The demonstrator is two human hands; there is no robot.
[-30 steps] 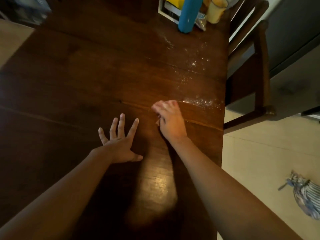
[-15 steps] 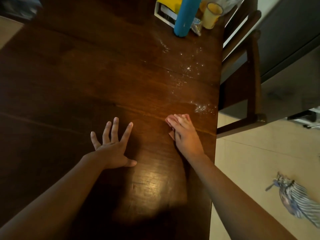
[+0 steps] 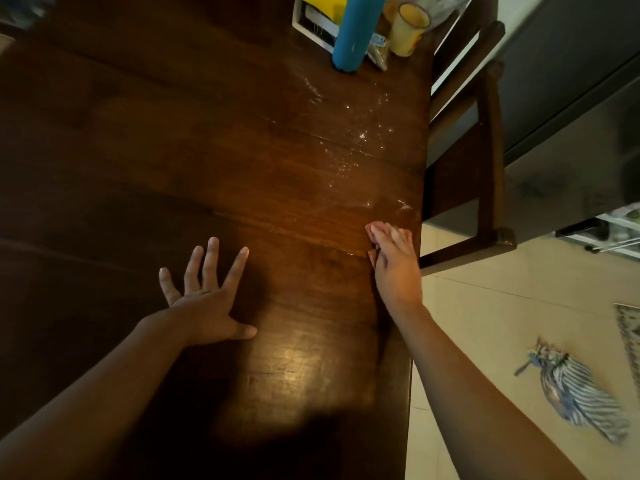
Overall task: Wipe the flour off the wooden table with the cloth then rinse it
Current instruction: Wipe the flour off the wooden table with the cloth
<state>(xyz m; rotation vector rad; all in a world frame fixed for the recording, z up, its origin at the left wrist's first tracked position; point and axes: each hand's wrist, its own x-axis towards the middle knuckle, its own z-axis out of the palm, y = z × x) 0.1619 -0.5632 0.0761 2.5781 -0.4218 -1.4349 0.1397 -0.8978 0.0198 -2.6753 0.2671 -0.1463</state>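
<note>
My right hand (image 3: 396, 263) lies flat, fingers together and extended, pressing the cloth (image 3: 374, 244) onto the wooden table (image 3: 173, 150) right at its right edge; only a reddish sliver of cloth shows at the fingertips and beside the palm, so it's pinned under the hand, not gripped. Left hand (image 3: 207, 296) is palm-down on the table nearer the middle, fingers fully spread, holding nothing, well apart from the right. Versus half a second back, the right hand and cloth have slid rightward to the table edge, and the flour patch just beyond it looks thinner; left hand unchanged. Flour (image 3: 360, 133) is still scattered as white specks across the far right of the tabletop, trailing toward a blue bottle (image 3: 353, 32) and a yellow cup (image 3: 408, 29) at the far end. Dark wooden chair (image 3: 485, 150) sits just right of the table. Pale tiled floor (image 3: 485, 323) at right, with a striped rag (image 3: 575, 393) lying on it.
</note>
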